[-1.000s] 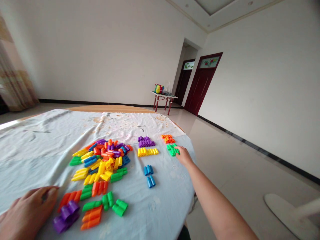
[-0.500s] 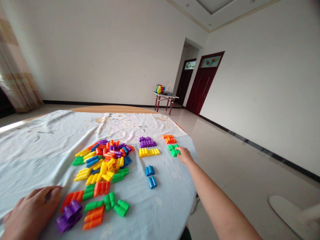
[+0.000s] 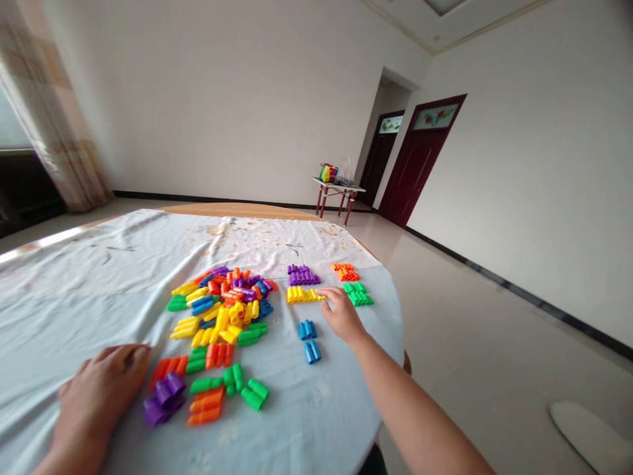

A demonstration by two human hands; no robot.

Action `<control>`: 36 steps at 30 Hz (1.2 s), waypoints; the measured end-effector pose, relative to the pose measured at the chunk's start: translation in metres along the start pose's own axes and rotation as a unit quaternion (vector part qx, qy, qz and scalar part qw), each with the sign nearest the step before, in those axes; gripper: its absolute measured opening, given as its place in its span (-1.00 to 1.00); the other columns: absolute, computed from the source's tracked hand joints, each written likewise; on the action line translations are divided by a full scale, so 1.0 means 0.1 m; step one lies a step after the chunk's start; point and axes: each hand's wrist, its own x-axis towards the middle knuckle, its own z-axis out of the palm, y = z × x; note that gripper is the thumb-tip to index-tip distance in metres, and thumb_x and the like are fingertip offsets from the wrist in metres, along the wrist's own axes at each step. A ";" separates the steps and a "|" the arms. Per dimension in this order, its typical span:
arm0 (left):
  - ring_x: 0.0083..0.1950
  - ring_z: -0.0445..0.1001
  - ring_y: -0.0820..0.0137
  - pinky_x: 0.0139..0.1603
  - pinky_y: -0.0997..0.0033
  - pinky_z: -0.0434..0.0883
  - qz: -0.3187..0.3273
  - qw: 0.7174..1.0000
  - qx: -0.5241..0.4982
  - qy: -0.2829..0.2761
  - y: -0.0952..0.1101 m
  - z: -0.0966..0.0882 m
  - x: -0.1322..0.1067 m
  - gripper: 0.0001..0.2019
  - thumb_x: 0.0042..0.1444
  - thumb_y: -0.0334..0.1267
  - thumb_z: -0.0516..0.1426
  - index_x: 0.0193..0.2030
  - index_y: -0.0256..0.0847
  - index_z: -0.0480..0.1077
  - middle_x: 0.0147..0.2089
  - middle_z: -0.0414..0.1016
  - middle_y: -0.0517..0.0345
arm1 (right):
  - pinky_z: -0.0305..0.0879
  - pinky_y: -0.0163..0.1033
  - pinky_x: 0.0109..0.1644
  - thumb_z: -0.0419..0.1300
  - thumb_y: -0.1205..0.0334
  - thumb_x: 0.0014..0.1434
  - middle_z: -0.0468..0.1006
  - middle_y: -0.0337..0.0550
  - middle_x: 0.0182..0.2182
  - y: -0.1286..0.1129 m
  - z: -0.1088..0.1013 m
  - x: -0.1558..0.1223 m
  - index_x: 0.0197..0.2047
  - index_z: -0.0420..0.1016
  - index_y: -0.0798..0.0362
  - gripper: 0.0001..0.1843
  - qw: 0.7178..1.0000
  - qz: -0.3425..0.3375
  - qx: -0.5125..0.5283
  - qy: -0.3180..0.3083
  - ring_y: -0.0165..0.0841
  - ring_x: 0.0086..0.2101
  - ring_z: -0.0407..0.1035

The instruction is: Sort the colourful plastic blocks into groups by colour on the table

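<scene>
A heap of coloured plastic blocks lies mid-table on a pale cloth. To its right sit sorted groups: purple, yellow, orange, green, and two blue pairs. My right hand hovers empty with fingers loosely apart between the yellow row and the green group, its fingertips near the yellow row's right end. My left hand rests flat on the cloth at the near left, just left of a purple block.
Loose orange and green blocks lie near the table's front. The round table's right edge drops to a tiled floor. A small red-legged table with bags stands by dark red doors. A curtain hangs left.
My right hand has drawn back left from the green group toward the yellow row. The view has shifted, so everything sits further right. My left hand stays flat on the cloth.
</scene>
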 end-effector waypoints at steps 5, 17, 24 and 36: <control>0.09 0.27 0.06 0.03 0.08 0.22 -0.022 0.999 -0.033 -0.018 0.29 -0.28 -0.18 -0.49 0.17 -0.02 -0.22 -0.08 -0.20 0.44 0.08 0.38 -0.06 | 0.28 -0.21 -0.03 0.10 0.43 0.09 0.52 -0.16 -0.25 -0.73 0.42 -0.06 -0.15 0.48 0.04 -0.74 0.987 -0.041 0.118 -0.104 -0.36 -0.20 0.37; 0.08 0.28 0.10 0.02 0.08 0.22 -0.020 0.999 -0.049 0.002 0.28 -0.26 -0.22 -0.54 0.17 -0.04 -0.21 -0.14 -0.12 0.45 0.05 0.41 0.01 | 0.23 -0.14 0.02 0.09 0.46 0.10 0.46 -0.08 -0.18 -0.93 0.85 -0.26 -0.07 0.45 0.06 -0.68 0.989 -0.068 0.086 -0.100 -0.29 -0.12 0.28; 0.08 0.28 0.09 0.03 0.04 0.21 -0.020 0.998 -0.056 0.001 0.26 -0.24 -0.20 -0.55 0.16 -0.04 -0.19 -0.14 -0.11 0.46 0.05 0.41 0.02 | 0.21 -0.10 0.02 0.13 0.44 0.10 0.45 -0.10 -0.16 -0.92 0.90 -0.25 -0.01 0.42 0.02 -0.63 0.989 -0.069 0.043 -0.127 -0.25 -0.10 0.24; 0.08 0.28 0.11 0.04 0.07 0.22 -0.027 0.999 -0.045 0.006 0.27 -0.22 -0.21 -0.55 0.16 -0.04 -0.19 -0.14 -0.11 0.46 0.05 0.41 0.03 | 0.23 -0.18 -0.02 0.00 0.51 0.18 0.47 -0.13 -0.19 -0.89 0.85 -0.28 -0.07 0.47 -0.01 -0.63 0.987 -0.082 0.072 -0.119 -0.31 -0.13 0.28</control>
